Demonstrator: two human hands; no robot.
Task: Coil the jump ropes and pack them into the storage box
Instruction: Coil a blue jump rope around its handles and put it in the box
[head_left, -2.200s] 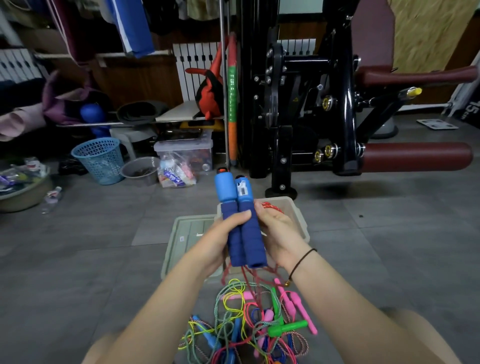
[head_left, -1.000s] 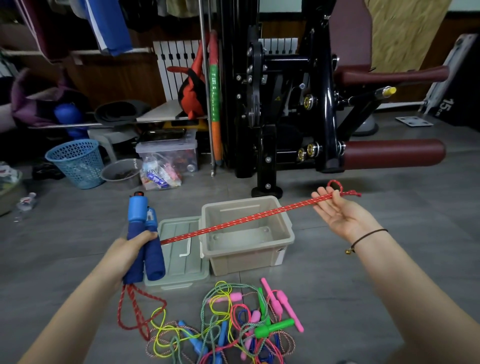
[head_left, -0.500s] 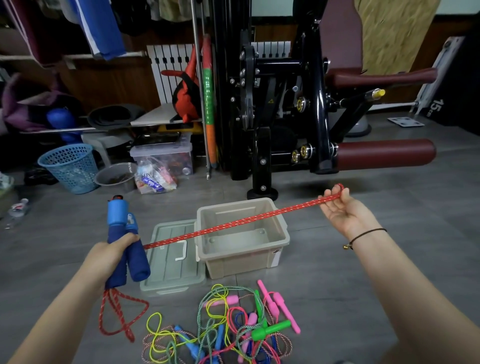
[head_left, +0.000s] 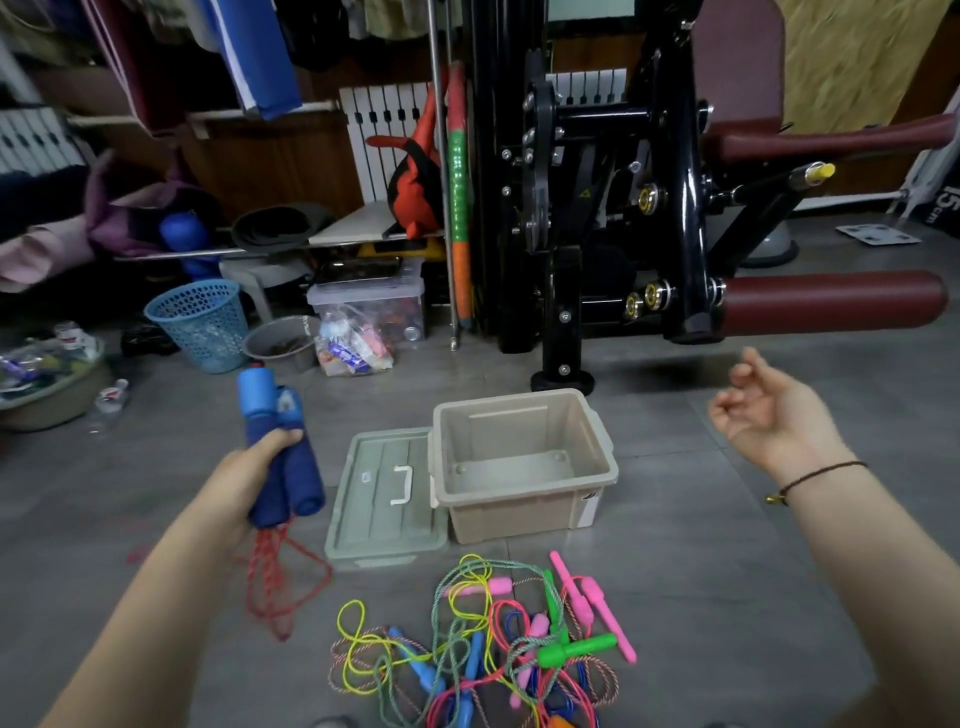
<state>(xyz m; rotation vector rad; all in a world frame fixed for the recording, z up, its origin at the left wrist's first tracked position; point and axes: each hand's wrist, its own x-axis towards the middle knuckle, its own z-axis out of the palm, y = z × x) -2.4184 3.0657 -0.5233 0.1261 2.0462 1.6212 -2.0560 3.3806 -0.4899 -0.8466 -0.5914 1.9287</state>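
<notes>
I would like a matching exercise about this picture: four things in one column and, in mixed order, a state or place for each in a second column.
Things
1. blue handles
2. storage box
3. lid
4. right hand

States
A. lies flat beside the box
B. open, nothing inside
C. gripped by the left hand
D. raised, holding nothing

Pairs: 1-C, 2-B, 3-A, 4-D

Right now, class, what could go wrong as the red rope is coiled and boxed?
1. The red rope hangs loose under the left hand, near the pile; it may snag there.
2. The right hand holds nothing, so loops may tangle before reaching the box.
</notes>
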